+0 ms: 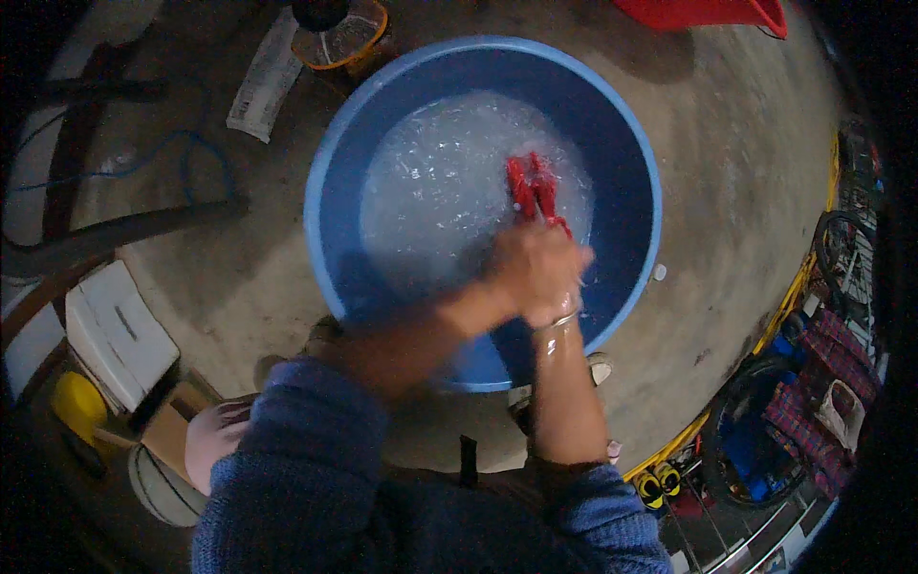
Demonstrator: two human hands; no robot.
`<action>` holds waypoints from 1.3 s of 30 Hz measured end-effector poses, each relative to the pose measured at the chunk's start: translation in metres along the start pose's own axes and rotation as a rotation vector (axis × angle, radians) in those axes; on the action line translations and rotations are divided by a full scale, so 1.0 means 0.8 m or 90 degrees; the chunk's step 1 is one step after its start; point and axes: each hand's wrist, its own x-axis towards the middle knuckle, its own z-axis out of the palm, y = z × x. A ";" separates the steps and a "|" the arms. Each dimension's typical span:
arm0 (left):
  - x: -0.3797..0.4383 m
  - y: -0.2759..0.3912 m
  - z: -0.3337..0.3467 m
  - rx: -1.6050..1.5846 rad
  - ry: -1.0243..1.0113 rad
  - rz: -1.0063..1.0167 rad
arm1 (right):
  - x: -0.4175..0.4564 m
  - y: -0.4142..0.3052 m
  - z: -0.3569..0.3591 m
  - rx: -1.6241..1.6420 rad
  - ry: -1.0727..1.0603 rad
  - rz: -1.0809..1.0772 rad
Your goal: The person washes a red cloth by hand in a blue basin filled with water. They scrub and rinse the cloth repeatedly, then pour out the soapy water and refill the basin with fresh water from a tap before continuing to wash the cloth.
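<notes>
A large round blue plastic tub (482,44) stands on the concrete floor before me, holding cloudy, bubbly water (437,172). My two hands are pressed together over the tub's near right part, blurred by motion. My left hand (513,262) lies across my right hand (556,287), whose wrist wears a metal bangle (564,318). Wet red cloth (531,186) sticks out beyond the fingers into the water, bunched in narrow strips. The fingers look closed around its near end, though the palms are hidden. Both forearms are bare and wet-looking, with blue knitted sleeves pushed up.
A white plastic stool (122,326) and a cardboard box (172,423) stand at the left. Behind the tub are a yellow-rimmed container (344,61) and a red object (706,11). A rack with checked cloth (810,409) runs along the right. A small white cap (659,272) lies beside the tub.
</notes>
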 end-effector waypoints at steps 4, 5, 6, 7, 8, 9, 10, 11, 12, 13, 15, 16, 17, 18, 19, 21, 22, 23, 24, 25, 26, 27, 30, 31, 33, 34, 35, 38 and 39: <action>0.017 -0.107 -0.019 0.204 -0.097 -0.090 | -0.032 0.026 0.020 -0.032 -0.013 -0.084; 0.020 -0.126 -0.031 0.235 -0.111 -0.172 | -0.031 0.025 0.016 -0.070 -0.001 -0.082; 0.017 -0.138 -0.036 0.261 -0.133 -0.250 | -0.031 0.025 0.005 -0.102 0.019 -0.083; 0.012 -0.148 -0.038 0.282 -0.054 -0.300 | -0.028 0.019 -0.005 -0.140 0.030 -0.078; 0.004 -0.158 -0.035 0.302 0.026 -0.350 | -0.026 0.018 -0.027 -0.180 0.152 -0.020; 0.002 -0.163 -0.037 0.317 0.113 -0.400 | -0.025 0.016 -0.032 -0.174 0.225 0.013; 0.005 -0.128 -0.033 0.316 0.070 -0.465 | -0.025 0.015 -0.037 -0.164 0.299 0.044; -0.008 -0.107 -0.011 0.278 0.025 -0.421 | -0.025 0.013 -0.040 -0.155 0.373 0.076; -0.025 -0.092 0.006 0.247 -0.013 -0.380 | -0.022 0.009 -0.038 -0.179 0.372 0.059; -0.037 -0.083 0.015 0.048 -0.061 -0.317 | -0.017 0.003 -0.036 -0.168 0.294 0.047; -0.034 -0.022 0.015 -0.107 -0.185 -0.228 | -0.008 -0.019 -0.039 -0.137 0.157 0.014; -0.031 0.019 0.001 -0.153 -0.169 -0.192 | -0.008 -0.030 -0.042 -0.147 0.088 0.017; -0.033 0.049 -0.011 -0.197 -0.152 -0.154 | -0.009 -0.041 -0.045 -0.157 0.017 0.021; -0.036 0.069 -0.021 -0.158 -0.108 -0.088 | -0.008 -0.050 -0.043 -0.168 -0.057 0.029; -0.037 0.078 -0.027 -0.118 -0.066 -0.022 | -0.008 -0.056 -0.039 -0.096 -0.117 0.110; -0.027 0.066 -0.017 -0.072 0.008 -0.001 | -0.011 -0.044 -0.025 -0.096 -0.047 0.039; -0.014 0.052 -0.011 -0.018 0.046 0.004 | -0.018 -0.032 -0.011 -0.094 -0.008 -0.002; 0.002 0.037 -0.006 0.035 0.083 0.009 | -0.025 -0.020 0.003 -0.091 0.031 -0.044; 0.020 0.013 -0.007 -0.047 0.047 -0.144 | -0.025 -0.008 0.011 -0.088 0.063 -0.073; 0.037 -0.011 -0.010 -0.135 0.008 -0.297 | -0.026 -0.003 0.013 -0.084 0.101 -0.105; 0.039 -0.033 -0.018 -0.045 0.033 -0.307 | -0.030 0.000 0.012 -0.030 0.068 -0.069; 0.036 -0.058 -0.018 0.039 0.053 -0.311 | -0.040 0.003 0.019 -0.097 0.038 -0.080; 0.027 -0.110 -0.030 0.129 -0.025 -0.388 | -0.042 0.008 -0.002 -0.150 -0.022 -0.100; 0.026 -0.123 -0.037 0.214 -0.005 -0.436 | -0.041 0.008 -0.012 -0.189 0.030 -0.074; 0.021 -0.125 -0.034 0.311 0.014 -0.467 | -0.036 0.002 -0.025 -0.231 0.166 -0.018; 0.012 -0.115 -0.025 0.324 0.008 -0.449 | -0.033 -0.003 -0.031 -0.230 0.252 0.012; 0.000 -0.106 -0.012 0.337 0.002 -0.432 | -0.030 -0.005 -0.034 -0.229 0.338 0.043; -0.049 -0.088 0.033 -0.092 -0.112 -0.218 | -0.012 -0.009 -0.027 -0.177 0.263 0.017; -0.048 -0.056 0.031 -0.150 -0.110 -0.170 | -0.005 -0.016 -0.037 -0.140 0.197 0.002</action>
